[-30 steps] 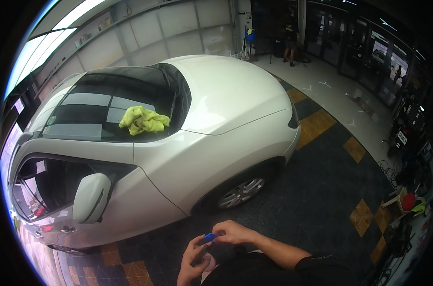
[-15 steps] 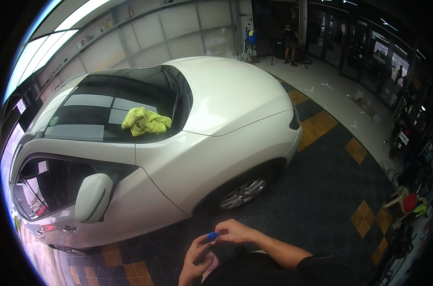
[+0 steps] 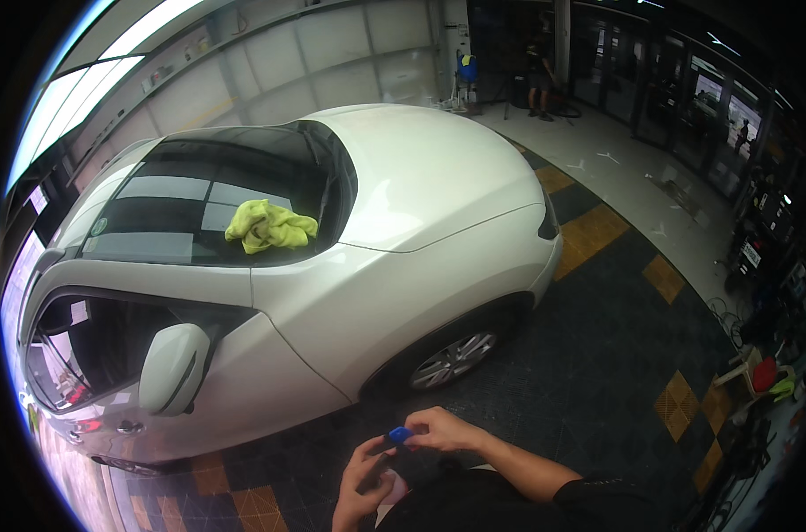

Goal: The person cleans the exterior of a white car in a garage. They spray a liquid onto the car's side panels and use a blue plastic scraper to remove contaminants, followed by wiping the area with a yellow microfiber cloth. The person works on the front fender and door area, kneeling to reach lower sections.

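Observation:
Low in the view, my two hands meet in front of my body, beside the front wheel of a white car [image 3: 438,182]. My right hand [image 3: 440,430] pinches a small blue piece [image 3: 400,434] between thumb and fingertips; its exact kind is too small to tell. My left hand [image 3: 360,486] curls around a small dark object [image 3: 375,475], its fingertips close to the blue piece. What the dark object is cannot be made out. A crumpled yellow-green cloth [image 3: 272,226] lies on the car's windshield [image 3: 159,210], near its lower edge.
The car's side mirror [image 3: 174,368] sticks out at my left. Dark floor tiles [image 3: 580,372] with tan squares surround the wheel [image 3: 456,359]. At the far right stands a small stool [image 3: 738,365] near cables and equipment. A person [image 3: 540,71] stands at the back.
The blue piece and my right hand have shifted slightly right and up, a little away from the left fingertips. The cloth lies as before.

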Motion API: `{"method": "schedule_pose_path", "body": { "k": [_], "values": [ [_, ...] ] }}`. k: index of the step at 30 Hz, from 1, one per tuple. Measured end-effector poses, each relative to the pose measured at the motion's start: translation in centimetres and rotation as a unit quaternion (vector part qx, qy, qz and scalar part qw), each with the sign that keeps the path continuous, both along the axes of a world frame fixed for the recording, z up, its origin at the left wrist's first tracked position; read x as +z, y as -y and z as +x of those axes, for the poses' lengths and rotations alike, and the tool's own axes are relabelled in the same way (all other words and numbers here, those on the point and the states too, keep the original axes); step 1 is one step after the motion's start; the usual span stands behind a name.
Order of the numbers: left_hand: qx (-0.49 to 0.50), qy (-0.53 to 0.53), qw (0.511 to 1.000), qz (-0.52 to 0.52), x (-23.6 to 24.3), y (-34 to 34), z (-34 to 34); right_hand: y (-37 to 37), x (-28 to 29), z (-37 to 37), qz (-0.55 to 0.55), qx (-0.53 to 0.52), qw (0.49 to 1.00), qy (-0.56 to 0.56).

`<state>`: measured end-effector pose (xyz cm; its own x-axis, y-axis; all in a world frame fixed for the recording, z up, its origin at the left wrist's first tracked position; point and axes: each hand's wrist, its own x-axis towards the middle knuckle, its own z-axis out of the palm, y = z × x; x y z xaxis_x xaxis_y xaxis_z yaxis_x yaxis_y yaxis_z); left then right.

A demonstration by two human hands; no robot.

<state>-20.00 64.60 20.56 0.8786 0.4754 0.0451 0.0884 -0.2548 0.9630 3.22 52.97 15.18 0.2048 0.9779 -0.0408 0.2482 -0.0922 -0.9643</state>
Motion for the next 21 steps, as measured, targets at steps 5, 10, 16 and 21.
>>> {"method": "schedule_pose_path", "body": {
  "k": [5, 10, 16, 21],
  "values": [
    [0.006, -0.014, 1.0, 0.012, 0.1, -0.3, -0.3, -0.1, -0.2, 0.0, 0.007, -0.007, 1.0, -0.026],
    [0.021, -0.023, 0.999, 0.01, -0.1, -0.8, -0.6, -0.3, -0.7, -0.2, 0.019, -0.008, 1.0, 0.007],
    [0.084, -0.02, 0.996, -0.029, -1.3, -2.5, -1.7, -0.6, -0.9, 0.3, 0.02, -0.032, 0.998, 0.044],
    [0.167, -0.014, 0.986, 0.016, -8.6, -7.0, -5.9, -0.8, 0.6, 1.0, 0.039, -0.106, 0.991, 0.069]
  ]
}}
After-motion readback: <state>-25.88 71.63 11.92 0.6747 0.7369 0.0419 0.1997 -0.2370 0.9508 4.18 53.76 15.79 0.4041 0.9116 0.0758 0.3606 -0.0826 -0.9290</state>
